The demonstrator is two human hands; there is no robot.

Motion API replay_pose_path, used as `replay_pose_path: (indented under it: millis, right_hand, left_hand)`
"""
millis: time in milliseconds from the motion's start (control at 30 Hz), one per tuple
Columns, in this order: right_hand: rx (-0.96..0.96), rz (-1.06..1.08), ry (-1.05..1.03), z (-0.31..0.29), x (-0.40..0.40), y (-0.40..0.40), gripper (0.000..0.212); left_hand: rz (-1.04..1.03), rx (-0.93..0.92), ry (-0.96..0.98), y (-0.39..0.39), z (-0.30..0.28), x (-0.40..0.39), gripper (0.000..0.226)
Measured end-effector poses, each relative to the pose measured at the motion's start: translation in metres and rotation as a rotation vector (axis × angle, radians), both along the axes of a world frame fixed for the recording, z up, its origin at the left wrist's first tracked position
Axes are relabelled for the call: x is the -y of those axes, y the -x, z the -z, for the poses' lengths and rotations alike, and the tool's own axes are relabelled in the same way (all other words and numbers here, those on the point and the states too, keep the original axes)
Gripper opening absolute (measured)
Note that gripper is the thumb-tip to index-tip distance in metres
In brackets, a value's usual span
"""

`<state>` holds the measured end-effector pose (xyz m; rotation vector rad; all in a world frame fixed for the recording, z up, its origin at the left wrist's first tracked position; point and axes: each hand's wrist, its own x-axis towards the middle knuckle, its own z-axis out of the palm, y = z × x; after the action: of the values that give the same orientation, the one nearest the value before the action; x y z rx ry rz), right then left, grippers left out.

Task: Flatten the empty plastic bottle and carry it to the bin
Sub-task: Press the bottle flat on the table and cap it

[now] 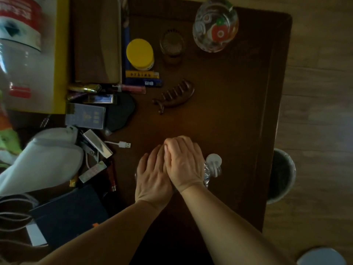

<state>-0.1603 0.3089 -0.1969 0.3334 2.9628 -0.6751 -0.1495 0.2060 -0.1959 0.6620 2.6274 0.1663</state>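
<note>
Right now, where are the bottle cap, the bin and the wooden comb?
bottle cap (214, 160), head view, top of the white cap.
bin (282, 176), head view, dark liner inside.
wooden comb (176, 96), head view, its spine.

My two hands (152, 173) (183, 163), one bottle (212, 167), one bin (282, 176), one comb (173, 96), one yellow-lidded jar (140, 54), one glass bowl (215, 25).

Under my hands the clear plastic bottle (211, 170) looks crinkled and shiny on the dark, smooth wooden desk (229, 111), near a carved wooden comb (174, 96) and a patterned glass bowl (215, 25).
</note>
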Motion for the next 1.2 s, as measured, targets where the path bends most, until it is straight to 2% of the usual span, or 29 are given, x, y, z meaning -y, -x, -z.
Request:
replay_pose_path:
  millis: [133, 267, 333, 400, 467, 533, 633, 767, 900, 1067, 1200]
  right_hand:
    - [0.076, 0.036, 0.030, -0.015, -0.002, 0.007, 0.024]
    - [0.132, 0.034, 0.047, -0.018, -0.002, 0.006, 0.033]
    - [0.145, 0.043, 0.051, -0.015, 0.000, 0.006, 0.033]
    - [0.129, 0.050, 0.014, -0.012, 0.001, 0.005, 0.027]
    - [0.117, 0.049, -0.033, -0.010, 0.002, 0.004, 0.019]
    - [0.124, 0.027, -0.052, -0.008, 0.002, 0.004, 0.019]
    - [0.187, -0.026, -0.082, -0.009, 0.002, 0.005, 0.023]
    - [0.251, -0.033, -0.119, -0.017, 0.018, 0.012, 0.025]
    - [0.292, -0.038, -0.006, -0.014, 0.029, 0.010, 0.032]
    - [0.182, -0.036, -0.049, 0.003, 0.029, 0.002, 0.037]
    - [0.100, -0.040, -0.063, 0.034, 0.029, 0.003, 0.041]
  left_hand:
    - [0.028, 0.101, -0.027, 0.010, -0.014, -0.002, 0.065]
    - [-0.026, 0.259, -0.202, 0.022, -0.020, 0.013, 0.049]
    - [-0.138, 0.210, -0.260, 0.029, -0.019, 0.020, 0.041]
    - [-0.248, 0.097, -0.188, 0.037, -0.014, 0.021, 0.040]
    - [-0.365, 0.088, -0.113, 0.041, -0.009, 0.019, 0.037]
    - [-0.447, 0.102, -0.122, 0.040, -0.007, 0.017, 0.032]
    - [-0.384, 0.083, -0.114, 0.036, -0.009, 0.015, 0.029]
    - [-0.276, 0.157, -0.051, 0.037, -0.007, 0.011, 0.016]
    - [-0.221, 0.197, -0.096, 0.037, -0.009, 0.012, 0.025]
    - [-0.302, 0.214, -0.213, 0.037, -0.003, 0.018, 0.026]
    - [-0.438, 0.176, -0.228, 0.036, 0.007, 0.007, 0.021]
